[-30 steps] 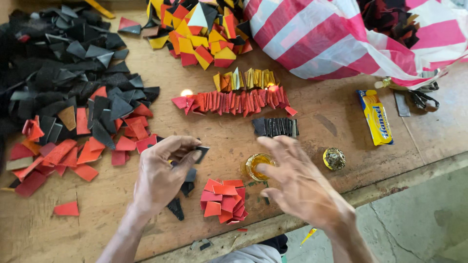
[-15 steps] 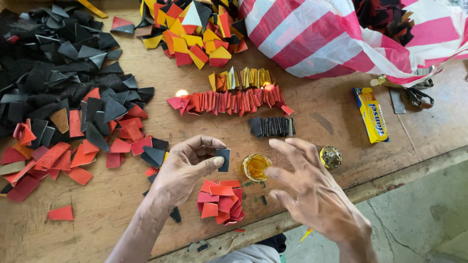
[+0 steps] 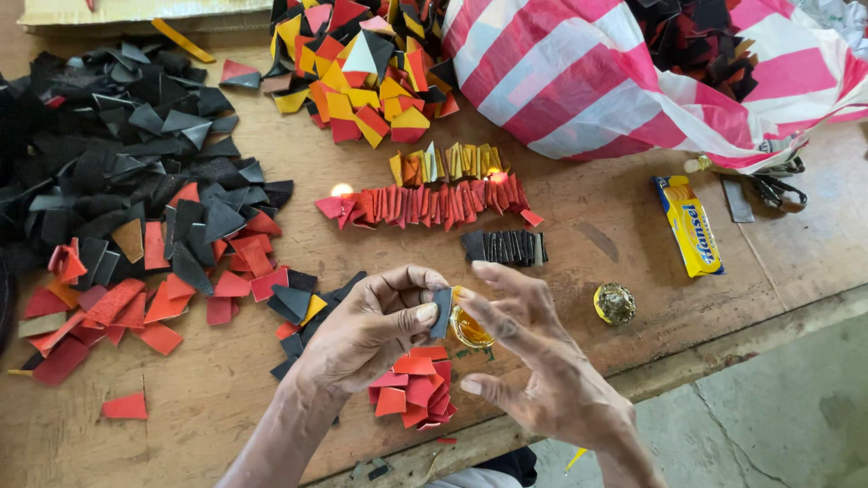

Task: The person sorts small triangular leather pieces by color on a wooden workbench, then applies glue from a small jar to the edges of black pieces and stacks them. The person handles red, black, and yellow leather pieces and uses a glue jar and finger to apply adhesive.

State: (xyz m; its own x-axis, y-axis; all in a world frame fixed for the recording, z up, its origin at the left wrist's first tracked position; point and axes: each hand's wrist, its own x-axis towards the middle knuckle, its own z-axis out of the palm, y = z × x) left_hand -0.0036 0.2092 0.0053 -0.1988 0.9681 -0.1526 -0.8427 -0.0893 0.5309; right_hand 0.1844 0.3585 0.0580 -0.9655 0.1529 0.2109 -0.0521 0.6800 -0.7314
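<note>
Head view, and I start with the widest thing, the brown wooden worktable [image 3: 633,271], which fills nearly the whole frame. Next in bulk is the pink-and-white striped plastic bag [image 3: 597,81] at one o'clock, with dark and red scraps showing in its mouth. At nine to ten o'clock I see the big heap of black leather pieces [image 3: 117,154], and below it, toward eight o'clock, the spread of red pieces [image 3: 108,307]. At twelve o'clock lies a mixed pile of yellow, red and black pieces [image 3: 362,72]. Near the centre sit a row of folded red pieces [image 3: 425,203], a shorter row of yellow ones [image 3: 452,163] just above it, and a small black row [image 3: 504,246] just below its right end. My left hand [image 3: 371,330] is at six o'clock, thumb and fingers pinched shut on a small black leather piece [image 3: 441,312], held upright just above the table. My right hand [image 3: 533,361] is at five o'clock, fingers spread wide, holding nothing, its forefinger reaching to the black piece. Between the hands I see a small round tin of amber glue [image 3: 468,330], and under them a little stack of red pieces [image 3: 414,384]. At three o'clock lies a yellow packet [image 3: 689,226], with a gold crinkled lid [image 3: 615,303] toward four o'clock.
</note>
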